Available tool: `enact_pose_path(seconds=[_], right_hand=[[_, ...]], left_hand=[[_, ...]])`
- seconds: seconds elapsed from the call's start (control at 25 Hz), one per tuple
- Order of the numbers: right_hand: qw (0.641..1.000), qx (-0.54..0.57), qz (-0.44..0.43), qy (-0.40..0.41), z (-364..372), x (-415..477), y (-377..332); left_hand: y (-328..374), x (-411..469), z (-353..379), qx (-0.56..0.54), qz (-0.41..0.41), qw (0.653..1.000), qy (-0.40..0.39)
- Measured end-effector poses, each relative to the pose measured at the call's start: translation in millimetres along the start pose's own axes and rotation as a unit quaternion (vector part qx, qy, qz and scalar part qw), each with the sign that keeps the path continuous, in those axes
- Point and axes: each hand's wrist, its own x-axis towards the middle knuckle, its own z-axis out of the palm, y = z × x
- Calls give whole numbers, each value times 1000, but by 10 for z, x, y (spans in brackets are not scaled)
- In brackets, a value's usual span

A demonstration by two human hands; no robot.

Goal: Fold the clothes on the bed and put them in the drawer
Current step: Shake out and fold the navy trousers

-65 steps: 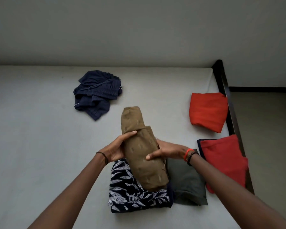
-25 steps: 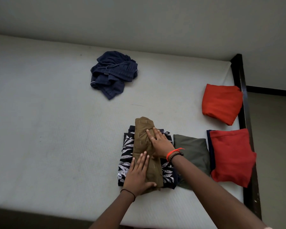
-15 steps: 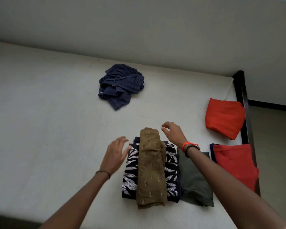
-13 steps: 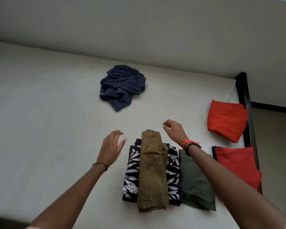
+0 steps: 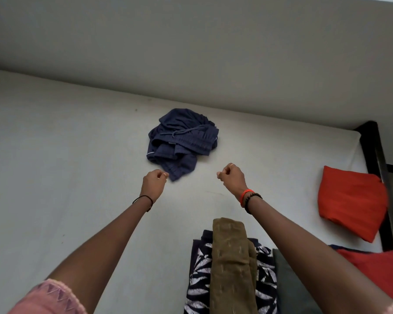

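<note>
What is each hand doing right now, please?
Left hand: closed, fingers curled, holding nothing.
Right hand: closed, fingers curled, holding nothing.

White bed; navy shorts crumpled; orange fold; olive fold; leaf-print fold.

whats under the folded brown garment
A folded navy leaf-print garment lies under the brown garment, showing on both sides and just past its far end. Its middle is covered, so anything deeper in the stack cannot be seen.
</note>
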Motion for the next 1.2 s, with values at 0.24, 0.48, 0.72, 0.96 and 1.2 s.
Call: enact_pose_path(seconds=[0.24,0.48,0.72,0.96,1.2], right_hand=[[999,44,16,10,314,631,-252],[980,177,86,-36,601,1066,-344],[964,254,79,-1,675,1022,-374],[906,420,28,-41,349,495,-823],[855,517,-7,-35,-353,-132,-1349]], left_hand=[[213,613,25,149,174,973,26],[451,1189,153,270,220,937,-32],[392,1163,134,305,223,925,-46],[545,828,79,348,235,907,18],[778,286,-213,255,189,947,59]])
